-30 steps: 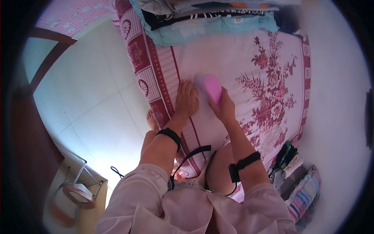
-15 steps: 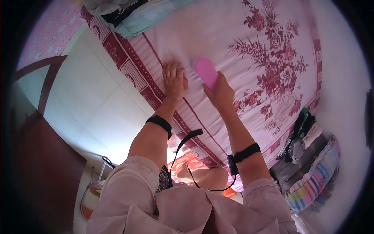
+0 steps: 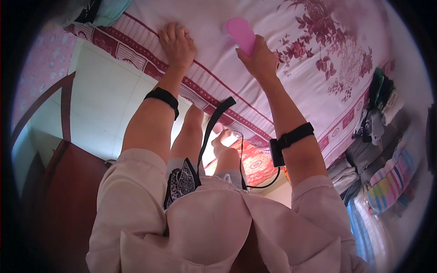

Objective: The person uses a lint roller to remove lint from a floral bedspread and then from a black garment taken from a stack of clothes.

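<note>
My right hand (image 3: 260,58) grips a flat pink oblong object (image 3: 241,34) and holds it against the white bedsheet with dark red flowers (image 3: 318,50). My left hand (image 3: 176,43) lies flat on the same sheet, fingers spread, close to its red patterned border (image 3: 136,53). The two hands are about a hand's width apart. Both wrists wear black bands; the right one carries a small black box with a cable.
A pile of folded clothes (image 3: 380,109) and a striped bundle (image 3: 391,179) lie at the right. More folded fabric (image 3: 102,11) sits on the bed at the top left. White floor tiles (image 3: 98,104) and a dark wooden piece (image 3: 63,191) are at the left.
The view has tilted down and moved closer to the bed. Both hands have slid further up the sheet, with the pink object still in the right hand.
</note>
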{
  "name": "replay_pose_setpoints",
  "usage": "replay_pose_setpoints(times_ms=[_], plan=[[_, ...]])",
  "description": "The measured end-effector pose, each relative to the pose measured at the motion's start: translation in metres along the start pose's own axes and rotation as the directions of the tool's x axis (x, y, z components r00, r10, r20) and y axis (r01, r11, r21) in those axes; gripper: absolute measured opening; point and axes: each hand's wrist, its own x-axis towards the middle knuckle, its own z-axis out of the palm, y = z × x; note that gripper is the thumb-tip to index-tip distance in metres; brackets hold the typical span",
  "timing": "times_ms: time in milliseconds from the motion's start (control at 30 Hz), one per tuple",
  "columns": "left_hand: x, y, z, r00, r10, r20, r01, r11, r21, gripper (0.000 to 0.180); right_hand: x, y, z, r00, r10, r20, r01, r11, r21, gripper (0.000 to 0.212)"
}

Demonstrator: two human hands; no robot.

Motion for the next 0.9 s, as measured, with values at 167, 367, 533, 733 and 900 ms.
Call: replay_pose_setpoints(times_ms=[167, 367, 533, 733, 900], plan=[[-0.021, -0.005, -0.017, 0.991, 0.072, 0.116, -0.072, 0.997, -0.007, 0.039, -0.015, 0.010, -0.013, 0.998, 0.007, 0.063, -0.009, 0.999, 0.032, 0.058], [-0.037, -0.009, -0.028, 0.978, 0.098, 0.185, -0.104, 0.994, 0.025, 0.056, -0.018, -0.006, -0.008, 0.993, -0.095, 0.066, 0.096, 0.995, -0.013, 0.060], [-0.034, 0.010, -0.024, 0.990, -0.052, 0.132, 0.051, 0.999, 0.010, 0.059, -0.001, 0.005, 0.005, 0.997, -0.062, 0.037, 0.062, 0.998, 0.007, 0.063], [-0.023, 0.047, -0.008, 0.946, -0.316, 0.072, 0.318, 0.948, -0.017, 0.060, -0.002, 0.062, 0.047, 0.863, 0.345, -0.369, -0.185, 0.895, 0.406, 0.074], [-0.028, 0.044, -0.010, 0.967, -0.245, 0.069, 0.246, 0.969, -0.014, 0.056, 0.000, 0.093, 0.085, 0.792, 0.189, -0.581, 0.001, 0.951, 0.310, 0.078]])
